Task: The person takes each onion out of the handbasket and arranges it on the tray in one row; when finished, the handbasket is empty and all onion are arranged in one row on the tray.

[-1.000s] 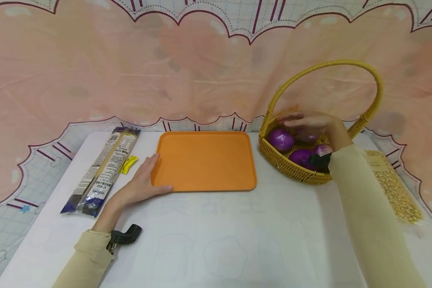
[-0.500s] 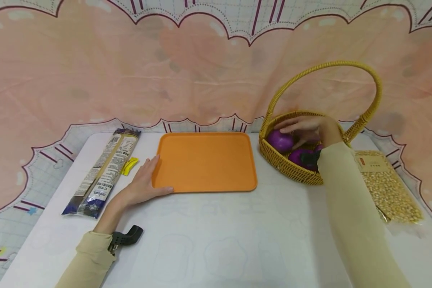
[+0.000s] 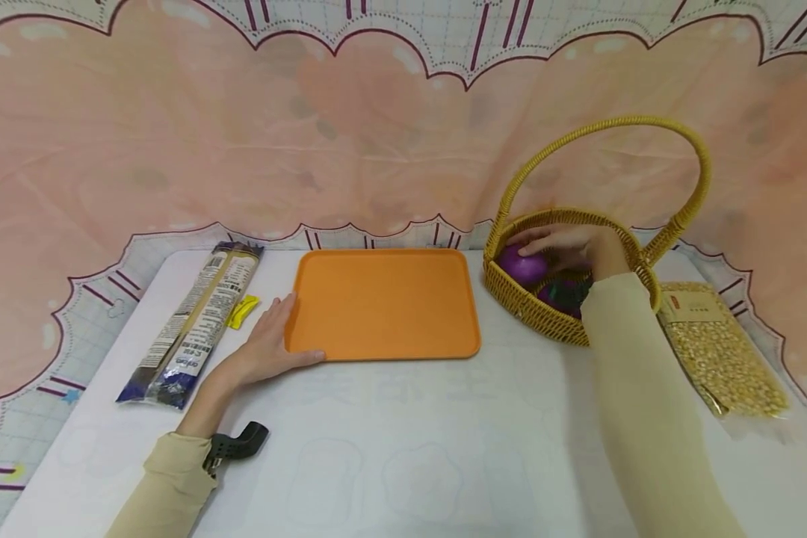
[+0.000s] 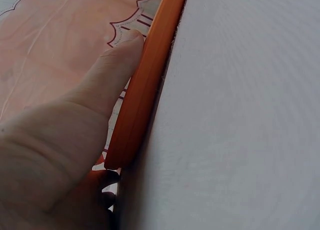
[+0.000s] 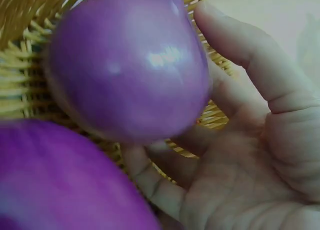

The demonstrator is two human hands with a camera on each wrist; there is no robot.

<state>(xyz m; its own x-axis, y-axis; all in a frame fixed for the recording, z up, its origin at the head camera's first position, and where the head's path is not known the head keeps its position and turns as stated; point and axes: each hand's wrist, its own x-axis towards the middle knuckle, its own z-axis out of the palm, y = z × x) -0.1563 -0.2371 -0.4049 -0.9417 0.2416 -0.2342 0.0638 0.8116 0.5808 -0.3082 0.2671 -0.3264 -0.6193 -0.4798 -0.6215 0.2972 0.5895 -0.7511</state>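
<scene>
In the head view my left hand [image 3: 269, 347] rests at the near left corner of an orange tray [image 3: 383, 302], fingers along its left side and thumb along the front edge. The left wrist view shows the thumb [image 4: 122, 52] lying straight against the tray's side [image 4: 142, 84]. My right hand [image 3: 565, 243] reaches into a yellow wicker basket [image 3: 534, 314] with a tall handle. There it holds a glossy red onion [image 5: 130, 64], fingers curled beneath and thumb at its side. Another purple onion [image 5: 65, 182] lies close by in the basket.
Left of the tray lie a long printed food packet [image 3: 191, 325] and a small yellow wrapped piece [image 3: 243, 311]. A clear bag of yellow kernels [image 3: 722, 347] lies right of the basket. A patterned cloth backdrop [image 3: 376, 149] rises behind the white table [image 3: 403, 448].
My right hand has come down deeper into the basket and closed round the onion at its left side. The right forearm has shifted left. My left hand stays at the tray.
</scene>
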